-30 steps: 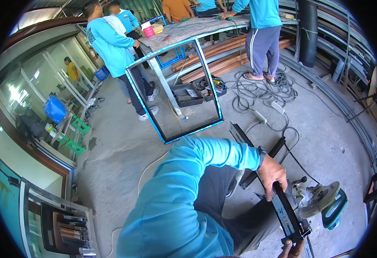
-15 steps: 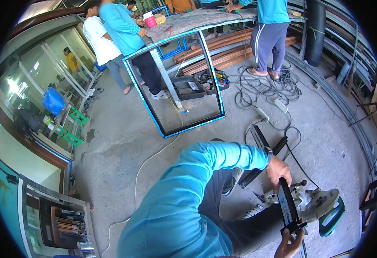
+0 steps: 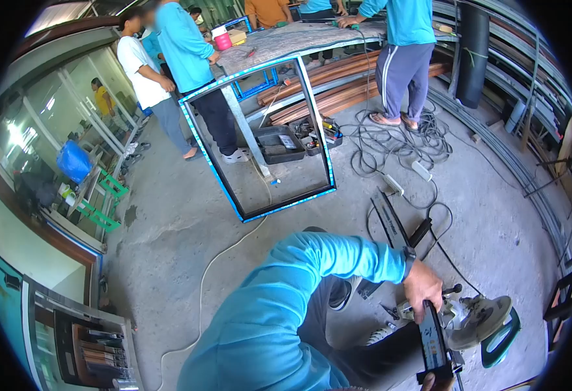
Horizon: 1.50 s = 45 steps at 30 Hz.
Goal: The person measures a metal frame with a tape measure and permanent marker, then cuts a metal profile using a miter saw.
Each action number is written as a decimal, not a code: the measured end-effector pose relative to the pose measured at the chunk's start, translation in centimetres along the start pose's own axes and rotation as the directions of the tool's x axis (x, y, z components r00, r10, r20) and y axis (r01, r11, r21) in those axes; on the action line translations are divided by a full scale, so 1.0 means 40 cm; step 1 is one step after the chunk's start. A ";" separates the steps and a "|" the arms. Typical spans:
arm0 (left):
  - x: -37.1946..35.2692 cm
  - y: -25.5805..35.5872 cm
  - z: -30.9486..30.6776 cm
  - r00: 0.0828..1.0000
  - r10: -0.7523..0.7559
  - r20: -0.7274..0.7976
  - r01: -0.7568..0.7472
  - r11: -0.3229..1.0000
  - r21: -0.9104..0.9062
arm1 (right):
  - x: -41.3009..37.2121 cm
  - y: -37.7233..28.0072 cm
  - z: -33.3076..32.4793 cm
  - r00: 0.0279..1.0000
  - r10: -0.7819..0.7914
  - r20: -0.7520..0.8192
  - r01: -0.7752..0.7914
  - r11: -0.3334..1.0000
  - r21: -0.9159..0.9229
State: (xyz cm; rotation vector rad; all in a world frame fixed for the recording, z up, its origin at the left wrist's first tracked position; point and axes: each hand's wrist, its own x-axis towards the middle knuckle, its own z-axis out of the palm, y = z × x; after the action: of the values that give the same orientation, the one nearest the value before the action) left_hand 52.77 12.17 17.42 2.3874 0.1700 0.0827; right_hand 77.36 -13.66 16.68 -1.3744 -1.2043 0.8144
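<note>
My left hand (image 3: 423, 287), with a dark watch at the wrist, is closed on the upper end of a short black frame profile (image 3: 433, 339) with a printed film strip. My right hand (image 3: 436, 383) grips the profile's lower end, with only the thumb and part of the fingers inside the picture. Just right of the profile stands a cut-off saw (image 3: 481, 322) with a round disc and a green handle. Another long black profile (image 3: 390, 221) lies on the floor beyond my left forearm, with a shorter black piece beside it.
A blue-taped rectangular frame (image 3: 288, 210) stands upright ahead. Black tool trays (image 3: 281, 144) sit behind it. Tangled cables (image 3: 397, 144) and white power strips (image 3: 393, 185) lie on the floor. Several people stand around a worktable (image 3: 286, 40). Metal lengths are stacked along the right wall.
The profile and both hands have shifted lower in the view, and my right hand is now mostly cut off by the bottom edge. My head view has tilted slightly.
</note>
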 end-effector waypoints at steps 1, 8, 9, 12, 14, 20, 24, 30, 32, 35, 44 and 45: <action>0.009 -0.003 0.014 1.000 0.005 0.016 -0.005 1.000 -0.010 | -0.030 -0.040 0.027 0.986 0.129 -0.109 -0.121 0.989 0.081; 0.094 -0.015 0.113 0.999 -0.027 0.035 0.020 0.984 0.177 | -0.077 0.011 0.027 0.992 0.122 -0.013 -0.121 0.989 0.083; 0.106 -0.037 0.118 0.999 0.041 -0.020 -0.036 0.979 0.199 | -0.113 0.034 0.019 0.980 0.181 -0.081 -0.171 0.977 0.124; 0.045 0.010 0.000 0.834 0.386 -0.395 -0.355 0.922 0.153 | -0.159 0.082 -0.015 0.855 0.415 -0.313 -0.401 0.909 0.109; -0.046 0.085 -0.146 0.994 0.017 0.111 0.024 0.934 -0.356 | -0.185 0.115 -0.041 0.849 0.460 -0.259 -0.393 0.879 0.271; -0.144 -0.152 0.141 0.651 -0.349 0.674 0.219 0.936 0.274 | -0.182 0.092 -0.030 0.894 0.401 -0.202 -0.312 0.879 0.361; -0.070 -0.494 0.453 0.524 -0.575 0.628 0.321 0.816 0.480 | -0.189 0.099 -0.043 0.870 0.457 -0.185 -0.355 0.841 0.407; 0.039 -0.778 0.934 0.687 -0.704 -0.182 0.726 0.678 0.115 | -0.254 0.060 -0.049 0.695 0.634 -0.338 -0.484 0.761 0.432; 0.080 -0.822 1.035 0.618 -0.732 -0.289 0.772 0.633 0.047 | -0.205 0.004 -0.002 0.697 0.643 -0.316 -0.467 0.742 0.480; 0.119 -0.866 1.116 0.537 -0.748 -0.391 0.801 0.597 -0.041 | -0.202 0.053 -0.013 0.718 0.642 -0.268 -0.466 0.730 0.499; -0.015 -0.754 0.837 0.717 -0.528 -0.455 0.545 0.832 -0.106 | -0.163 0.156 -0.012 0.854 0.520 -0.002 -0.400 0.659 0.637; -0.034 -0.698 0.726 0.702 -0.632 -0.328 0.588 0.775 -0.232 | -0.158 0.168 -0.013 0.868 0.497 -0.009 -0.371 0.660 0.653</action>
State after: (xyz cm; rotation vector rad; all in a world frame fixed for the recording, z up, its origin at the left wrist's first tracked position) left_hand 51.78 12.70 -22.88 2.0559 1.1179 0.2445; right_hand 77.72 -19.20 9.30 -1.1280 -0.3520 1.2630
